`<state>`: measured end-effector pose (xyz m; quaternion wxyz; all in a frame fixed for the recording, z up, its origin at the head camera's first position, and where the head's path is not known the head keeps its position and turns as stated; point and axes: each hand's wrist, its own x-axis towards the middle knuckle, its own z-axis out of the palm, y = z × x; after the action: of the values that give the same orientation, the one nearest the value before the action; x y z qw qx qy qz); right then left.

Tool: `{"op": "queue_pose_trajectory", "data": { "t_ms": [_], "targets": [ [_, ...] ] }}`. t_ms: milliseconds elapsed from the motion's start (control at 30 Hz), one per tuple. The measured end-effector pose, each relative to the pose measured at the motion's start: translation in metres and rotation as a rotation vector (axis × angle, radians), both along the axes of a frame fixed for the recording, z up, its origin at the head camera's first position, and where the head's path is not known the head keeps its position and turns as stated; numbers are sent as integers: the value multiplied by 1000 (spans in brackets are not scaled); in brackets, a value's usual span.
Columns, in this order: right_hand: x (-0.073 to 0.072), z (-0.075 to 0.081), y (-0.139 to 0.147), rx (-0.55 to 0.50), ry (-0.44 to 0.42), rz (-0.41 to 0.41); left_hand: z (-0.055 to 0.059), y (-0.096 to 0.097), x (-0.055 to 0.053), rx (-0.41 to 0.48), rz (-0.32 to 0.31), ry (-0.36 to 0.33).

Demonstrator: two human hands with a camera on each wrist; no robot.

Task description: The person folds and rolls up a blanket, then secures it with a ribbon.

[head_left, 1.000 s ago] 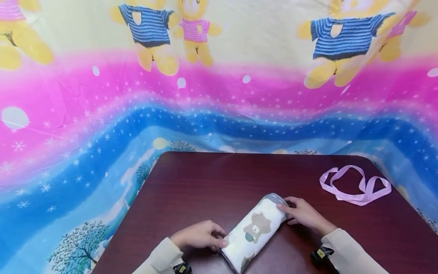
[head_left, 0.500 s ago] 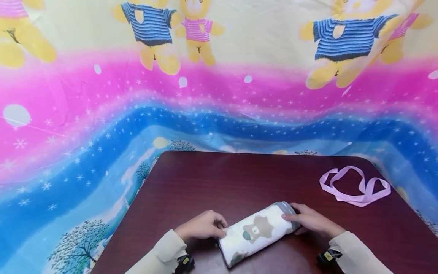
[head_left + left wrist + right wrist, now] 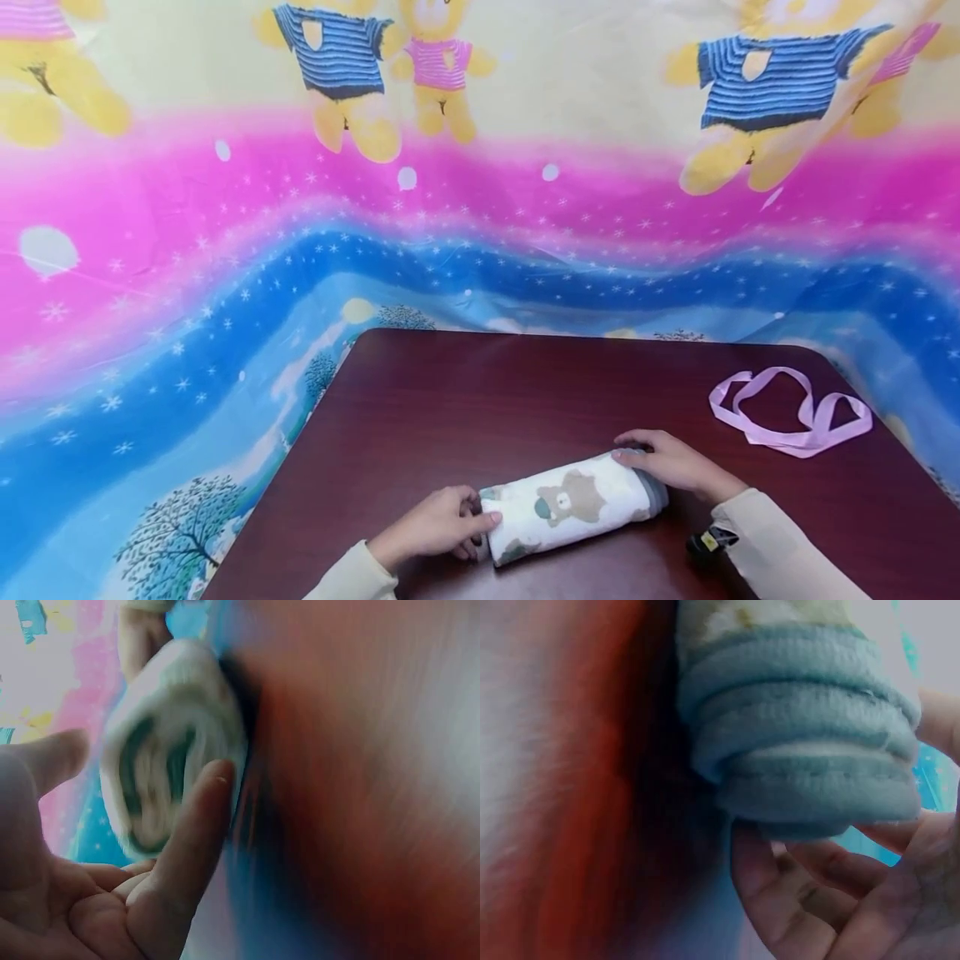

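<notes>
Head view: the rolled bear-print towel [image 3: 558, 507], well short of the tabletop's [image 3: 480, 392] far edge, has turned nearer parallel to it, seemingly squarer for handling. Left wrist: the left hand [image 3: 112, 915] loosely clasps the coiled end. Right wrist: the right hand [image 3: 900, 900] holds the grey end.

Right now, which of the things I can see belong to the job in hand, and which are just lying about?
Seemingly in the job:
rolled towel with a bear print
right hand, holding its grey end
left hand, at the other end

Seemingly just about:
pink ribbon, touched by neither hand
table, beneath the towel
patterned cloth, hanging behind the table
</notes>
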<state>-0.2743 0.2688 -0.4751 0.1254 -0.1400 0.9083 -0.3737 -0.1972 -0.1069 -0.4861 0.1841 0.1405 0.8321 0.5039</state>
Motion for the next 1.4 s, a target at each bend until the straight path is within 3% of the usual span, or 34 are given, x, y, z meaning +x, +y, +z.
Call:
{"op": "queue_pose_trajectory", "data": {
  "t_ms": [100, 167, 333, 500, 900, 1100, 1400],
  "targets": [
    [-1, 3, 2, -5, -16, 11, -2, 6, 11, 79, -14, -94],
    [-2, 4, 3, -6, -27, 21, -4, 9, 14, 124, -5, -117],
    [0, 4, 4, -23, -57, 49, -8, 11, 12, 200, 23, -133],
    [5, 1, 7, -53, -98, 71, -7, 7, -2, 212, 52, -138],
    [18, -5, 10, -115, -83, 50, -9, -1, -49, 231, 109, -113],
    [25, -8, 7, -250, -174, 45, -11, 0, -66, 234, 137, -78],
    [34, -9, 5, -271, -218, 56, -12, 5, -84, 217, 179, -29]
  ]
}}
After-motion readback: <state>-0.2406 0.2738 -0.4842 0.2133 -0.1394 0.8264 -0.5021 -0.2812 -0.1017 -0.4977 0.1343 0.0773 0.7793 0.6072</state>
